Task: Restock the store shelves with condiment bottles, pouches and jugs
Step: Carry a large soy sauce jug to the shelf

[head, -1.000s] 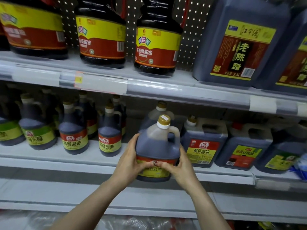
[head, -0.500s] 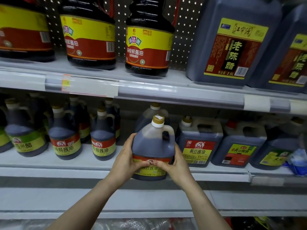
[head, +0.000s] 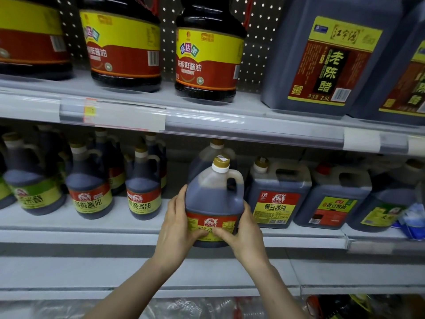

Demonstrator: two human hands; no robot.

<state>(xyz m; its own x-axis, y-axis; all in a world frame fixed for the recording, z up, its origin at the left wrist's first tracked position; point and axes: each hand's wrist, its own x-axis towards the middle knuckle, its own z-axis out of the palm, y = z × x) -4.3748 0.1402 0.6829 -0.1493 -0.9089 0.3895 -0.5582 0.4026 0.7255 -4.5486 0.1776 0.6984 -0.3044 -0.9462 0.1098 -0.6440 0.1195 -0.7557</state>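
We see a translucent plastic soy-sauce jug, dark-filled and gold-capped, at the front edge of the grey middle shelf; whether its base rests there we cannot tell. The left hand and right hand clasp its lower sides, thumbs meeting across the red-and-yellow label and hiding part of its text; the fingers behind are hidden. A similar jug behind is mostly covered. A square dark jug stands just beside. The left-hand bottles are blurred.
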